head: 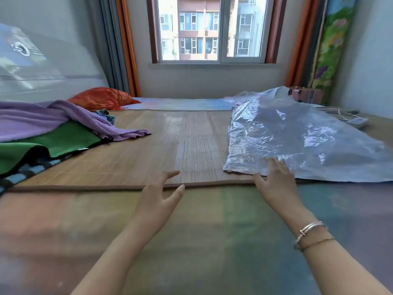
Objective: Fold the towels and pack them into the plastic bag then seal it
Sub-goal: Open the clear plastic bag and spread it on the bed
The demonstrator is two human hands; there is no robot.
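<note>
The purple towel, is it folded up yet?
Not folded. The purple towel lies loose and rumpled over the green towel, one end trailing onto the bamboo mat.

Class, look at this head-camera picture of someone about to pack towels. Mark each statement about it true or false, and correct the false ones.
1. The right hand rests open on the near edge of the clear crinkled plastic bag. True.
2. The left hand grips the purple towel. False: it is open and holds nothing.
3. The purple towel lies on the green towel. True.
4. The towels are packed in the bag. False: they lie unfolded to the left of it.
</note>
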